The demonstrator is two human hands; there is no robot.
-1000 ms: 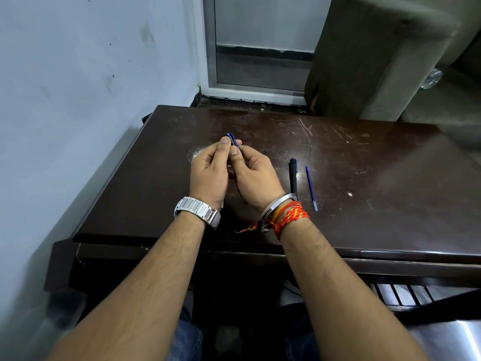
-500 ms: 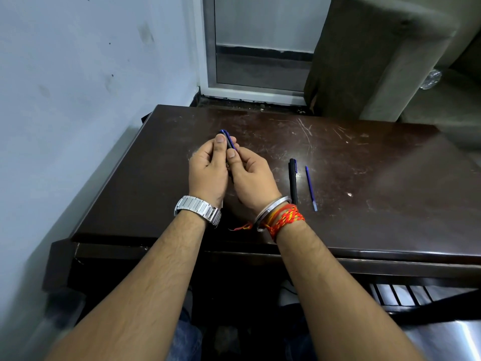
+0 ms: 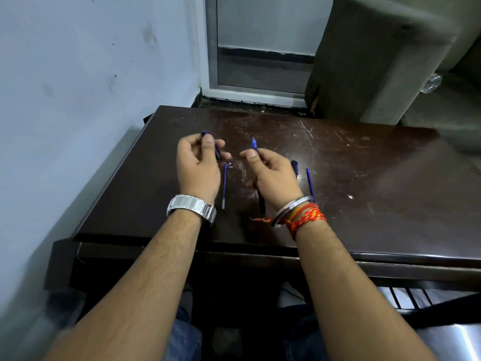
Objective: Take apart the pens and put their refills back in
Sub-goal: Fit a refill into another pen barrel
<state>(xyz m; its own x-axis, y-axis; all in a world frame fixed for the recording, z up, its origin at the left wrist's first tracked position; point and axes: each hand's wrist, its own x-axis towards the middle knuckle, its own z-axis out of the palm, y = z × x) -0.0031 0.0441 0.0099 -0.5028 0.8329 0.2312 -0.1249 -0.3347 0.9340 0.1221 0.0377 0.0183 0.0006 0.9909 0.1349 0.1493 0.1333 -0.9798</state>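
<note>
My left hand pinches a dark blue pen part between thumb and fingers above the dark wooden table. My right hand grips the other blue pen part, whose tip pokes up past the fingers. The two hands are apart. A thin blue refill lies on the table between them, close to my left wrist. A black pen and a second blue refill lie just right of my right hand.
A pale wall runs along the table's left side. Beyond the far edge are a door frame and a large grey-brown upholstered block. Scratches mark the table's far right part.
My hands, held together on one blue pen before, have pulled apart, each with a piece. A blue refill now lies on the table between them.
</note>
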